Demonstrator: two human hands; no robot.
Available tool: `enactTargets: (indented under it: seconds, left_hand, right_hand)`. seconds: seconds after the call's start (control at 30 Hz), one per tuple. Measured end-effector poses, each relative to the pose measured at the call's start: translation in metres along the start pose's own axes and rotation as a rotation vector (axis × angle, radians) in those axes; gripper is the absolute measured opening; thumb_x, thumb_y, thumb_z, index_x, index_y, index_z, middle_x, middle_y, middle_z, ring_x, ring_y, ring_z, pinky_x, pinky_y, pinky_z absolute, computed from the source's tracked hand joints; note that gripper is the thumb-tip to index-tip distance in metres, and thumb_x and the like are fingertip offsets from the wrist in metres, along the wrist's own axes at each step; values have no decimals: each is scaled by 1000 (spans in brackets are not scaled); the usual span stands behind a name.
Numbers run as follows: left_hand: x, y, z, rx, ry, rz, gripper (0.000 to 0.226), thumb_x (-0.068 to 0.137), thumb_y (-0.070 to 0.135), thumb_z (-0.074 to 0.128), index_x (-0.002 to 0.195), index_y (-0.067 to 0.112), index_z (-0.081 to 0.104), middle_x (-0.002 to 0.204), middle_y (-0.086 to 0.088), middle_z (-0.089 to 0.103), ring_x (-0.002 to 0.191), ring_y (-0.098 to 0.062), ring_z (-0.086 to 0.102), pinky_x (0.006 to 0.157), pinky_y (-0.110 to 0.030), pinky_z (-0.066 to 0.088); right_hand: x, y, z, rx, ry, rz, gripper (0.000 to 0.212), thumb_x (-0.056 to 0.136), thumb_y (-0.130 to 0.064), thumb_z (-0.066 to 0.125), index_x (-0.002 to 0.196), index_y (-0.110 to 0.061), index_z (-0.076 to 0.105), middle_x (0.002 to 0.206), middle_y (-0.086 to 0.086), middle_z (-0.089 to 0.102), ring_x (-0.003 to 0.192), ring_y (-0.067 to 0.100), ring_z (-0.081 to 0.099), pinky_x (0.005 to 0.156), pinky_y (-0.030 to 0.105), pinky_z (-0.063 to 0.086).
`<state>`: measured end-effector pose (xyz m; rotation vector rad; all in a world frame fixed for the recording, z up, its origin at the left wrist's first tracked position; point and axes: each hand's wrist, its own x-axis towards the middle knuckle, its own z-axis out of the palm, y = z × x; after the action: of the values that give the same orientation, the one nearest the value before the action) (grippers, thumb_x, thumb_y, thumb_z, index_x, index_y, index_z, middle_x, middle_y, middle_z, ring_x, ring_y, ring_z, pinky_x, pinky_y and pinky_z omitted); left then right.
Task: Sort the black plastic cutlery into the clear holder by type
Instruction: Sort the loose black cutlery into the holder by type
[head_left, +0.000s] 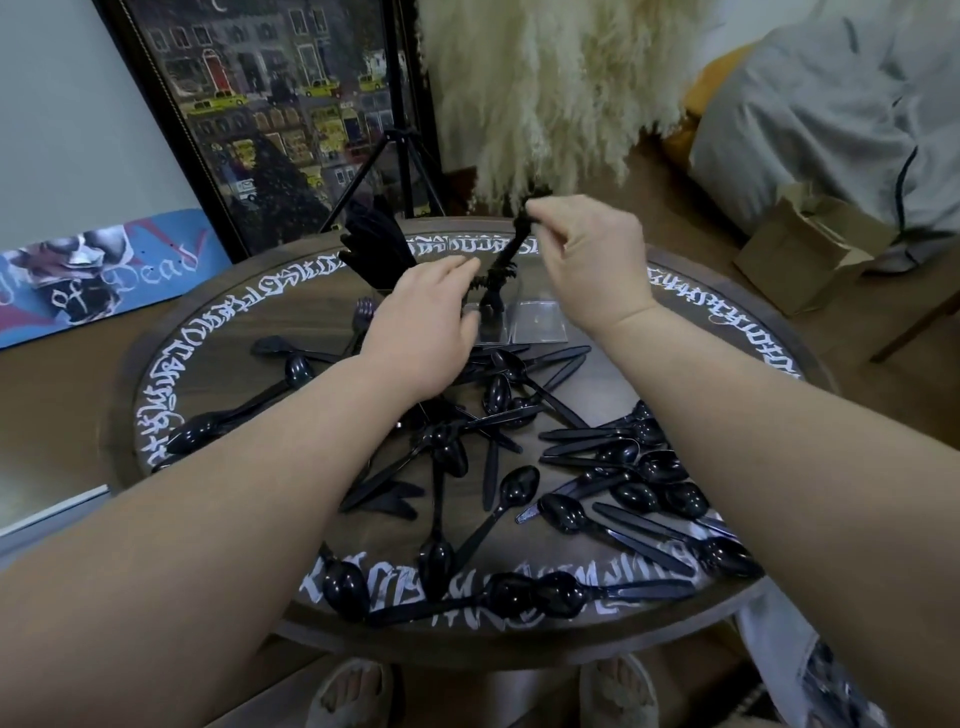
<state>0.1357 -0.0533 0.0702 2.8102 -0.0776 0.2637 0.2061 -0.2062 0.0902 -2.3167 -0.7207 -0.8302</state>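
Glossy black cutlery everywhere, spoons and knives shining against the dark brown wood-grain tabletop, which is ringed with white calligraphy-style lettering. The holder is clear, see-through, with black pieces showing in it. Behind, a framed picture shows a dark street scene dotted with yellow cabs and a red door. Cream-white fluffy fleece hangs beside it. At the left, a blue skateboard deck with red streaks and white script. A plain brown cardboard box sits on the floor, pale grey bedding beyond.
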Motion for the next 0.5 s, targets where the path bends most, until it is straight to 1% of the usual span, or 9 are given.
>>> enactTargets:
  seconds: [0.07, 0.13, 0.2, 0.27, 0.33, 0.37, 0.47, 0.5]
  left_hand:
    - [3, -3, 4, 19, -29, 2, 54, 98, 24, 44, 149, 15, 28, 154, -1, 30, 141, -22, 23, 113, -34, 23]
    - [5, -7, 7, 30, -41, 1, 54, 98, 24, 44, 149, 16, 28, 154, 0, 31, 141, -21, 24, 112, -36, 25]
    - [5, -10, 10, 17, -36, -4, 54, 98, 23, 44, 149, 16, 28, 153, 0, 31, 141, -21, 24, 112, -36, 26]
    - [5, -11, 13, -9, -23, -6, 55, 98, 20, 45, 149, 14, 28, 154, -2, 30, 141, -21, 25, 114, -34, 23]
    - [4, -12, 15, -36, -13, -10, 56, 98, 18, 45, 150, 12, 26, 155, -4, 28, 142, -21, 24, 115, -32, 20]
    - [4, -11, 16, -46, -10, -16, 56, 98, 18, 45, 150, 12, 24, 155, -4, 27, 142, -20, 24, 115, -31, 19]
    - [2, -11, 15, -63, 0, -27, 57, 98, 16, 42, 151, 13, 21, 157, -1, 24, 144, -17, 21, 115, -30, 19]
    - [3, -12, 15, -64, 2, -24, 57, 98, 15, 42, 151, 14, 20, 157, -1, 24, 144, -17, 21, 114, -31, 20]
  right_hand:
    - [-3, 7, 7, -48, -213, -3, 27, 93, -11, 52, 114, -8, 69, 108, 12, 70, 100, 30, 65, 91, 37, 50]
    - [-6, 12, 10, -76, -371, 19, 32, 93, -10, 49, 122, -10, 64, 119, 10, 65, 110, 28, 59, 97, 35, 44]
    - [-9, 12, 11, -74, -441, 39, 37, 90, -10, 50, 126, -12, 61, 124, 8, 61, 115, 25, 56, 99, 34, 42]
    - [-12, 12, 13, -81, -500, 48, 41, 88, -14, 55, 129, -13, 57, 128, 7, 58, 118, 24, 53, 101, 34, 41]
    - [-16, 13, 18, -98, -540, 68, 45, 90, -22, 59, 133, -15, 53, 130, 5, 57, 120, 22, 51, 101, 32, 39]
    - [-16, 13, 20, -105, -531, 78, 44, 91, -25, 59, 134, -15, 53, 129, 5, 57, 120, 22, 51, 100, 32, 39]
    - [-16, 9, 25, -129, -443, 86, 34, 96, -28, 53, 126, -14, 60, 120, 7, 63, 112, 26, 53, 94, 35, 41]
    - [-16, 7, 26, -139, -424, 79, 32, 97, -28, 51, 124, -14, 61, 118, 7, 64, 112, 27, 52, 93, 34, 40]
